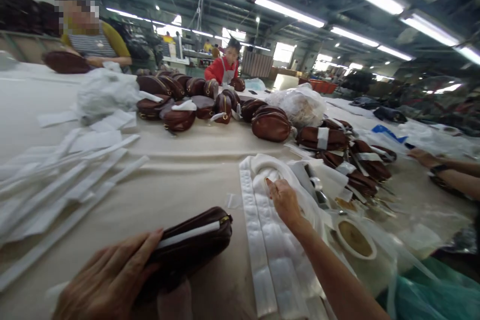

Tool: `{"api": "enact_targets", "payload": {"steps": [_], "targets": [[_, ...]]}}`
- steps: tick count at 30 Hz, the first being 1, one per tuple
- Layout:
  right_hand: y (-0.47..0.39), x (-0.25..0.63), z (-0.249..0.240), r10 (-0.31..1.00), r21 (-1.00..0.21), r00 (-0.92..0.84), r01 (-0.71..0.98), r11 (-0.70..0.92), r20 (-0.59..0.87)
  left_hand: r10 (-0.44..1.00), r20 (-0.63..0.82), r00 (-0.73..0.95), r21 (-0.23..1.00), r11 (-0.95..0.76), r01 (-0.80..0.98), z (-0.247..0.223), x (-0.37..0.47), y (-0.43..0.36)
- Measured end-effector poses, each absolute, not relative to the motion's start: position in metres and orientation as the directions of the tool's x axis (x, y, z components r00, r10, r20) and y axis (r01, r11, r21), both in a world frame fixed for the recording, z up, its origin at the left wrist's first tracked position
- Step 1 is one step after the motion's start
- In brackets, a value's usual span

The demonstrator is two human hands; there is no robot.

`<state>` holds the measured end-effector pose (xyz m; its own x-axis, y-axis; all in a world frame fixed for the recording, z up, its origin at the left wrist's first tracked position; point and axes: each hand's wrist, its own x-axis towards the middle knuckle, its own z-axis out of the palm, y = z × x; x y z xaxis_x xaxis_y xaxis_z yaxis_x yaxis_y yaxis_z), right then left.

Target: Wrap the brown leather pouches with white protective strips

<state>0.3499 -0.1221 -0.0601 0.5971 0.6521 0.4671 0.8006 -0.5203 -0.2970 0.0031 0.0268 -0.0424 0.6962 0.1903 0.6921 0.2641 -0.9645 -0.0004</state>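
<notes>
Hands apart: the left hand [107, 272], clamped on the dark bag [200, 237] at seven o'clock, should steady it; the right hand [285, 202], at five, meets the white strips [262, 232], grip unclear.

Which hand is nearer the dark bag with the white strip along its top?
Left. The left hand holds the dark bag; the right hand is apart, farther right, at the white strips.

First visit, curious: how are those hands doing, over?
Left hand holds oblong dark brown leather-look pouch, white strip along top. Right hand at white plastic strips. Rounded brown pouches beyond.
</notes>
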Motion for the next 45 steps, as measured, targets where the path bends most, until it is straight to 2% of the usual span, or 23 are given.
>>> {"api": "enact_targets", "payload": {"steps": [6,11,15,20,25,30,34,38,40,43,45], "targets": [[-0.056,0.353,-0.081,0.748,-0.217,0.571,0.821,-0.529,0.338,0.180,0.648,0.740,-0.068,-0.954,0.291,-0.035,0.005,0.019],[-0.036,0.344,-0.096,0.763,-0.142,0.600,0.799,-0.584,0.239,0.198,0.678,0.708,-0.042,-0.951,0.306,-0.035,0.006,0.016],[-0.034,0.350,-0.105,0.742,-0.168,0.639,0.769,-0.616,0.204,0.191,0.675,0.713,-0.045,-0.954,0.298,-0.033,0.008,0.015],[-0.037,0.357,-0.099,0.719,-0.354,0.646,0.755,-0.552,0.255,0.174,0.696,0.696,-0.054,-0.954,0.293,-0.032,0.010,0.015],[-0.048,0.343,-0.084,0.677,-0.648,0.656,0.682,-0.340,0.335,0.195,0.701,0.687,-0.021,-0.956,0.292,-0.033,0.011,0.014],[-0.049,0.317,-0.079,0.704,-0.914,0.671,0.397,-0.077,0.232,0.188,0.694,0.695,-0.025,-0.959,0.283,-0.028,0.011,0.013],[-0.028,0.306,-0.069,0.758,-0.992,0.642,0.116,0.050,0.113,0.207,0.677,0.706,-0.003,-0.959,0.284,-0.024,0.012,0.012],[-0.005,0.283,-0.039,0.843,-0.994,0.535,-0.047,0.100,0.060,0.233,0.660,0.714,0.023,-0.956,0.291,-0.019,0.012,0.010],[-0.003,0.262,-0.020,0.906,-0.988,0.404,-0.038,0.152,0.124,0.250,0.648,0.719,0.040,-0.955,0.296,-0.018,0.011,0.010],[-0.015,0.233,0.002,0.945,-0.937,0.055,0.158,0.310,0.322,0.303,0.614,0.729,0.089,-0.944,0.317,-0.019,0.009,0.009],[-0.024,0.222,0.011,0.916,-0.862,-0.149,0.311,0.400,0.371,0.332,0.594,0.733,0.127,-0.938,0.322,-0.021,0.008,0.009]]}}
